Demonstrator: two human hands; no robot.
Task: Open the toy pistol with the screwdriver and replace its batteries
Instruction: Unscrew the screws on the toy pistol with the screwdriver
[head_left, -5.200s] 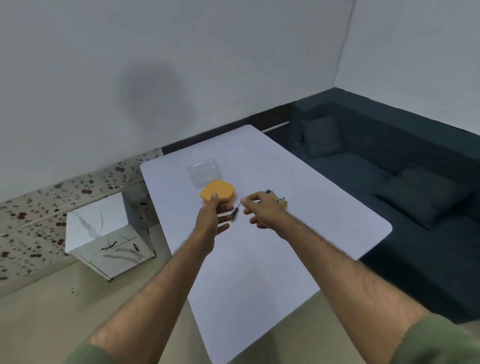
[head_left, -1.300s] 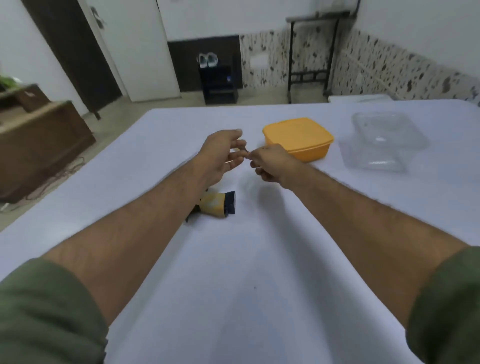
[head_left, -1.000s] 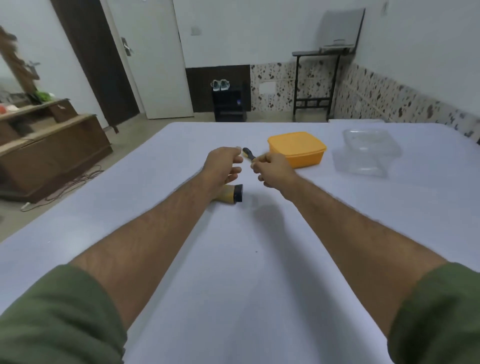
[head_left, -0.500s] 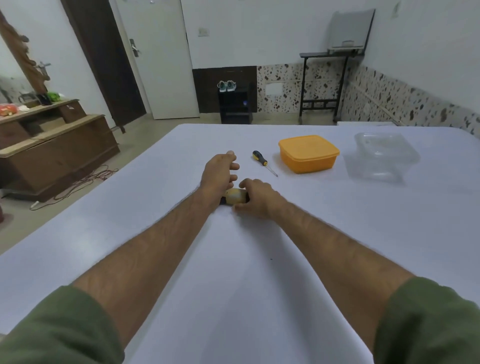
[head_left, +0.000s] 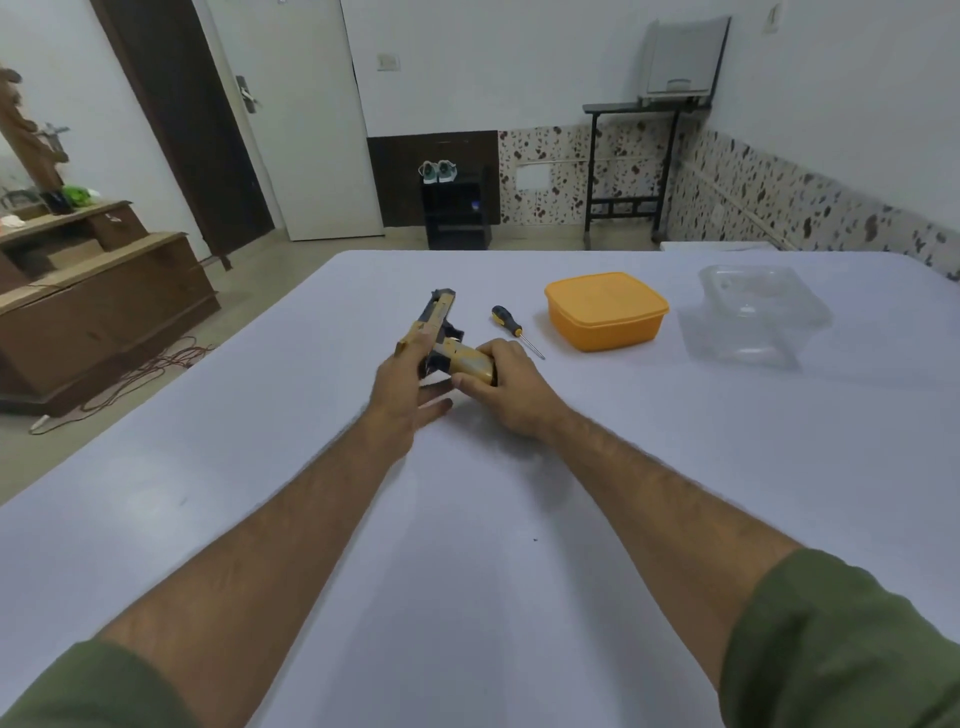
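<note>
On the pale lavender table (head_left: 623, 493), my right hand (head_left: 511, 392) grips the yellow-and-black plastic toy pistol (head_left: 441, 338) by its handle; my left hand (head_left: 410, 382), fingers straight, touches its barrel. The black-handled screwdriver (head_left: 514, 328) lies just beyond.

Stuff sitting around on my white tabletop (head_left: 519, 571): an orange lidded container (head_left: 605, 310) toward the far edge, and just right of it a clear plastic tub (head_left: 753, 317). Beyond that container, on the floor, there's a small black shoe rack (head_left: 457, 208) with a pair of sneakers (head_left: 438, 171) on top, a white door (head_left: 296, 119) further left, and a black stand (head_left: 631, 171) against the speckled wall. Way off left of it is a brown wooden dresser (head_left: 98, 306).
</note>
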